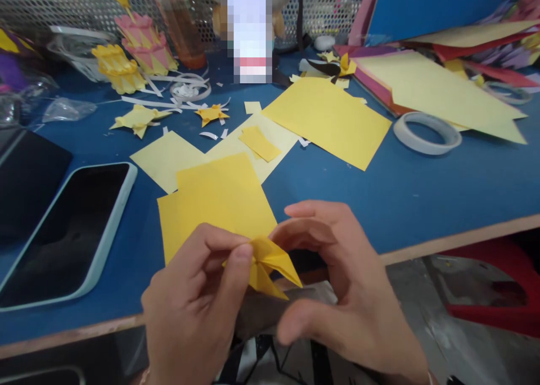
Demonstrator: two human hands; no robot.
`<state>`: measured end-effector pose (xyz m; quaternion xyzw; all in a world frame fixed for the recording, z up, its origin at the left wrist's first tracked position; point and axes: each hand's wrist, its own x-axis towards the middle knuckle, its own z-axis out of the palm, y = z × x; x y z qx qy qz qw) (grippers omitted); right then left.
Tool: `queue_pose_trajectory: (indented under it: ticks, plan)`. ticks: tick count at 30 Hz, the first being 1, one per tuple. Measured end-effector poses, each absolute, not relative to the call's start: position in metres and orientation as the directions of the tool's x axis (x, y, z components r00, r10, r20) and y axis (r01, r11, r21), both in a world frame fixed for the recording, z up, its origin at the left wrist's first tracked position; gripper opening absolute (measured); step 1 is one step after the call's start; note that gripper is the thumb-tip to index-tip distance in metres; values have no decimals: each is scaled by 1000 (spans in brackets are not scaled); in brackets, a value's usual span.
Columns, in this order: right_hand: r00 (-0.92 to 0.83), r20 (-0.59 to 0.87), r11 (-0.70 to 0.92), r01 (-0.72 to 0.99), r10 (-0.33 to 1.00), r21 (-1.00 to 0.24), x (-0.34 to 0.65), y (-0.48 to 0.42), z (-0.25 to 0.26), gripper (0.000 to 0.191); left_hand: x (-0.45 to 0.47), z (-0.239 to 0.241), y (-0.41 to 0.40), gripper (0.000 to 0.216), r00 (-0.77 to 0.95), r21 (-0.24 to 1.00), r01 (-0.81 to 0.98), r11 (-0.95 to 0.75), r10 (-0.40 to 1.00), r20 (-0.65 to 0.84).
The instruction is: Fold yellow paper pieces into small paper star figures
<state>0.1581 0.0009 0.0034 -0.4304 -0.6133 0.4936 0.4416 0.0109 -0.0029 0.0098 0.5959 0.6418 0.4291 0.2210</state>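
Observation:
My left hand (pixel 198 306) and my right hand (pixel 341 283) meet just in front of the table's near edge. Both pinch a small folded yellow paper piece (pixel 270 267) with pointed tips. The left thumb and fingers press its left side; the right fingers close on its upper right. Right behind the hands, yellow paper squares (pixel 215 196) lie stacked on the blue table (pixel 422 188).
A phone (pixel 67 233) in a pale case lies at the left, beside a dark tablet (pixel 25 177). A large yellow sheet (pixel 329 117), a tape roll (pixel 427 131), stacked coloured sheets (pixel 439 86), folded paper figures (pixel 139 117) and paper lanterns (pixel 143 44) fill the back. A red stool (pixel 498 286) stands below right.

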Motion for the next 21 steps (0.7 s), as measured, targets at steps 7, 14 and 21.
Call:
queue_pose_trajectory:
  ticks: [7, 14, 21]
  plan:
    - [-185, 121, 160, 211, 975, -964, 155, 5, 1, 46, 15, 12, -3, 13, -161, 891, 454, -19, 981, 103]
    - [-72, 191, 200, 137, 979, -970, 156, 8, 1, 25, 8, 11, 2, 16, 106, 795, 596, -115, 992, 64]
    - [-92, 308, 320, 207, 947, -924, 156, 6, 1, 21, 6, 10, 4, 26, 190, 709, 675, -204, 977, 100]
